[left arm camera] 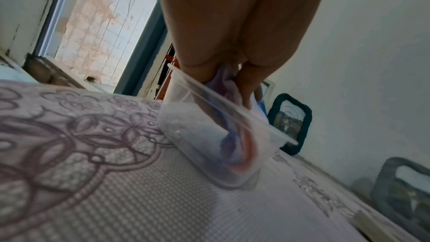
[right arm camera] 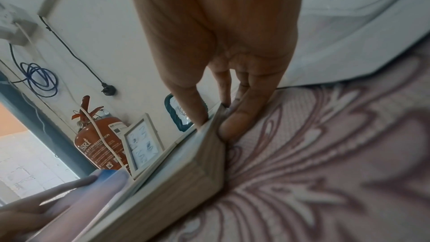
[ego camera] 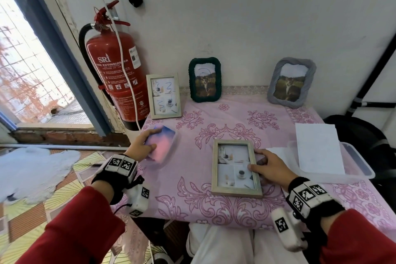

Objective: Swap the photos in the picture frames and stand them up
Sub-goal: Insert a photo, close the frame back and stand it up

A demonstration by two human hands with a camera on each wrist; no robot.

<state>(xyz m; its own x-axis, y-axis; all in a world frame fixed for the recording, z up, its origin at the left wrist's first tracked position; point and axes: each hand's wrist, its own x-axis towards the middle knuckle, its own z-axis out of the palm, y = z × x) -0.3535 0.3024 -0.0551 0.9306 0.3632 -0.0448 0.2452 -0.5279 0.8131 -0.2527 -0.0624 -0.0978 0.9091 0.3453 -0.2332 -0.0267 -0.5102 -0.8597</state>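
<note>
A pale wooden frame (ego camera: pixel 234 167) lies face up on the pink tablecloth (ego camera: pixel 227 123), a four-part still-life photo behind its glass. My right hand (ego camera: pixel 260 164) grips its right edge, thumb on the front and fingers under the side; the right wrist view shows that edge of the frame (right arm camera: pixel 186 181) raised a little. My left hand (ego camera: pixel 147 146) pinches a pink and blue photo (ego camera: pixel 164 146) inside a clear plastic tub (left arm camera: pixel 197 135) at the table's left edge. At the back stand a second wooden frame (ego camera: pixel 164 96), a dark green frame (ego camera: pixel 205 80) and a grey frame (ego camera: pixel 291 83).
A red fire extinguisher (ego camera: pixel 115 75) hangs on the wall by the table's far left corner. A shallow clear tray (ego camera: pixel 362 167) with white paper (ego camera: pixel 317 148) on it sits at the right edge. An open window is on the left.
</note>
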